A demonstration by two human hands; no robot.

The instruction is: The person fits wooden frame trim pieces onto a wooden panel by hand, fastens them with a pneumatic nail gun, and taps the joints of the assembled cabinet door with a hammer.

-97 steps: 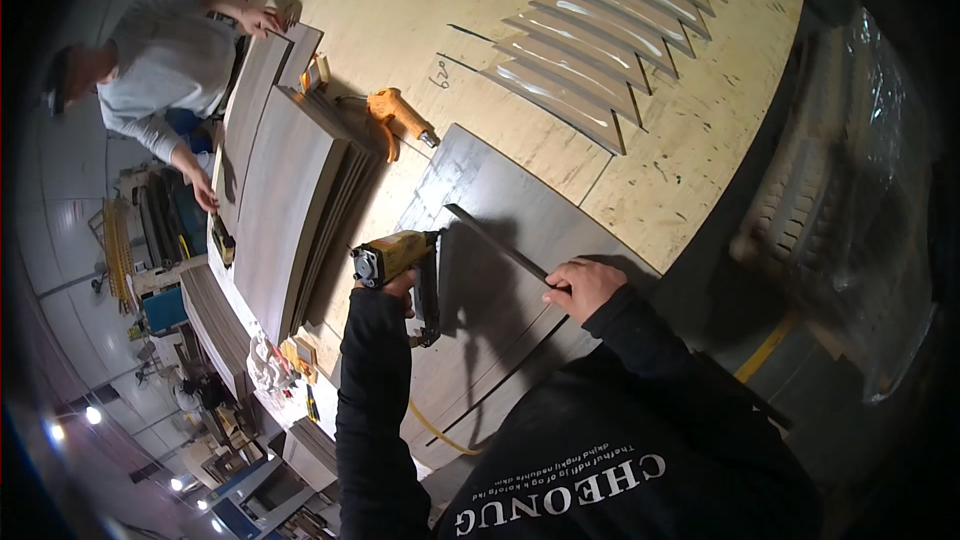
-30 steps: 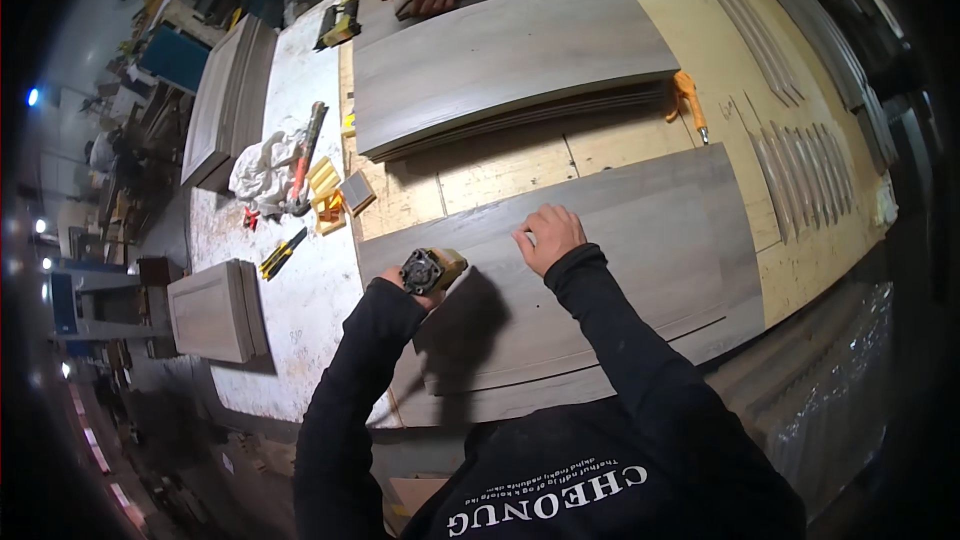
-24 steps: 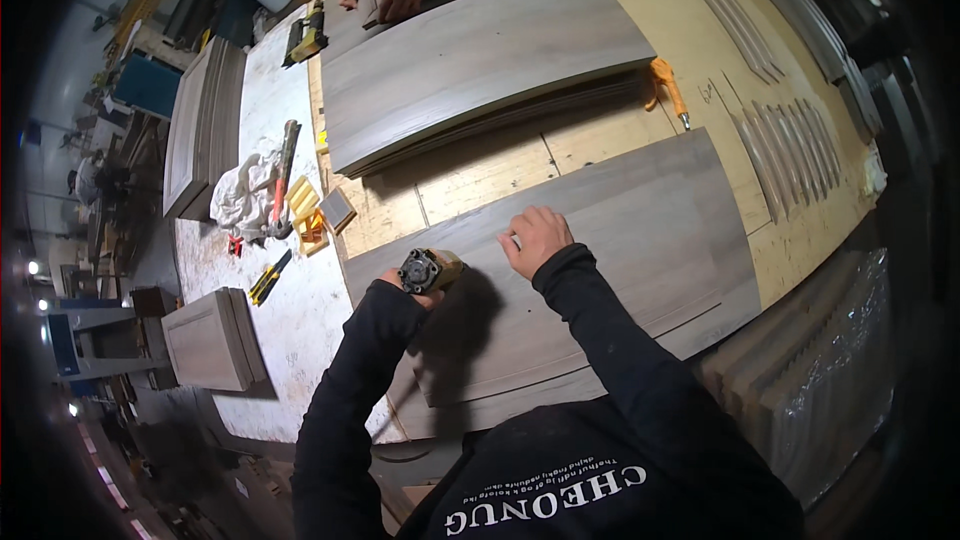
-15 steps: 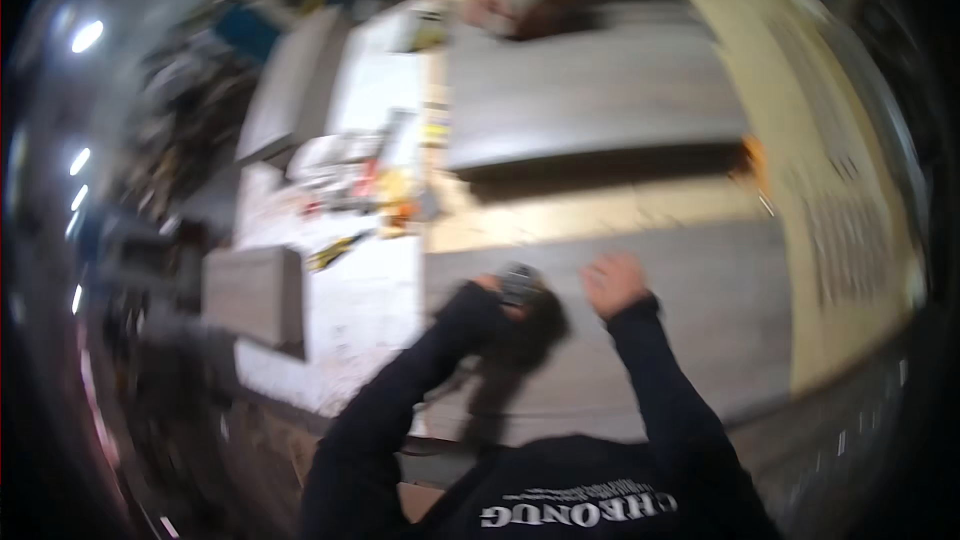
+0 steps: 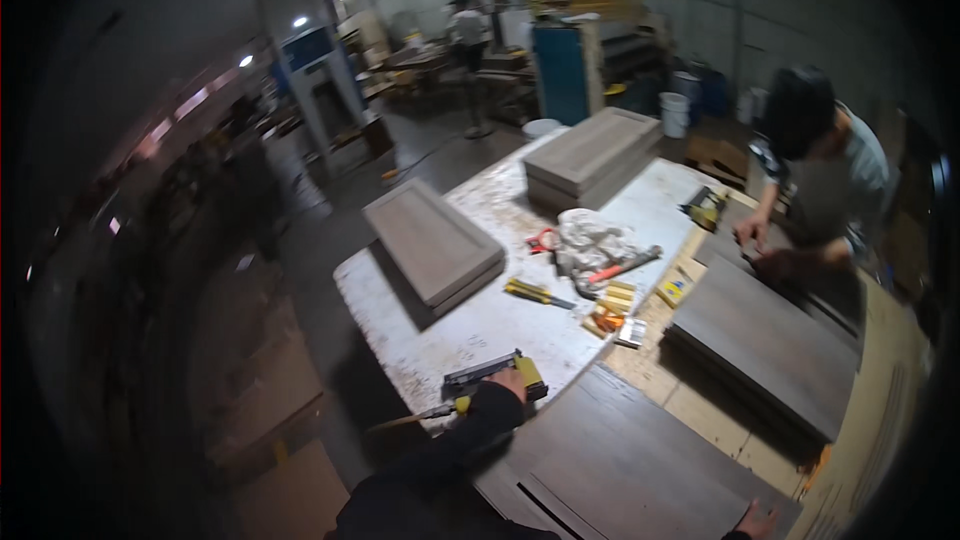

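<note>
My left hand (image 5: 510,382) is wrapped round a black and yellow nail gun (image 5: 472,374), down at the near edge of the white tabletop (image 5: 400,325). A yellow fitting and hose trail off the gun's near end. My right hand (image 5: 757,520) shows only in part at the lower right; its fingers are apart on the edge of a grey-brown wooden panel (image 5: 620,455). That panel lies in front of me, with a dark slot near its close edge. Beyond my left hand are a yellow-black screwdriver (image 5: 538,292) and a hammer (image 5: 625,265) with a red part.
A crumpled white cloth (image 5: 590,240) and small boxes (image 5: 608,320) sit mid-table. Grey-brown drawer-front stacks (image 5: 435,240) stand on the left and far side (image 5: 590,155). Across the bench, a co-worker (image 5: 830,160) handles a piece beside a panel stack (image 5: 765,335) and a second nail gun (image 5: 703,208).
My view has swung left and up. My left hand has moved from above the panel to the white tabletop with the nail gun. My right hand now shows at the lower right.
</note>
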